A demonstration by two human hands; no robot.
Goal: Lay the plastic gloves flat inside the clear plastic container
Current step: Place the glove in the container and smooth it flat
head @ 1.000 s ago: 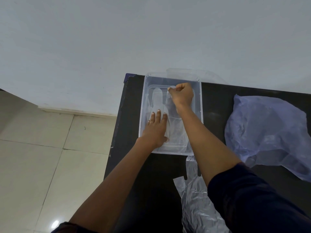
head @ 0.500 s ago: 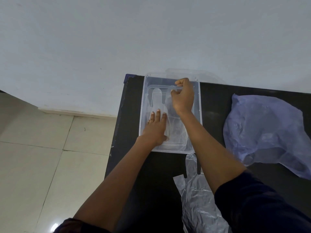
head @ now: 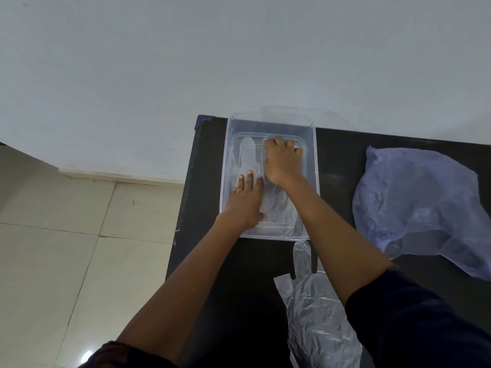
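Observation:
A clear plastic container (head: 316,166) stands on the black table near its far left corner. Inside it lies a thin transparent plastic glove (head: 248,158), its fingers pointing toward the wall. My left hand (head: 245,201) rests flat on the glove's near part, fingers spread. My right hand (head: 281,160) is deeper in the container, fingers curled down and pinching the glove's film by its fingertips. Another clear plastic glove (head: 312,309) lies crumpled on the table in front of the container, partly under my right forearm.
A crumpled bluish plastic bag (head: 422,205) lies on the black table (head: 337,160) to the right. A clear lid (head: 300,112) leans behind the container against the white wall. The table's left edge drops to a tiled floor (head: 53,261).
My right hand has dropped from the container's far rim down onto the glove, pressing its fingertips toward the bottom. My left hand has stayed flat in place.

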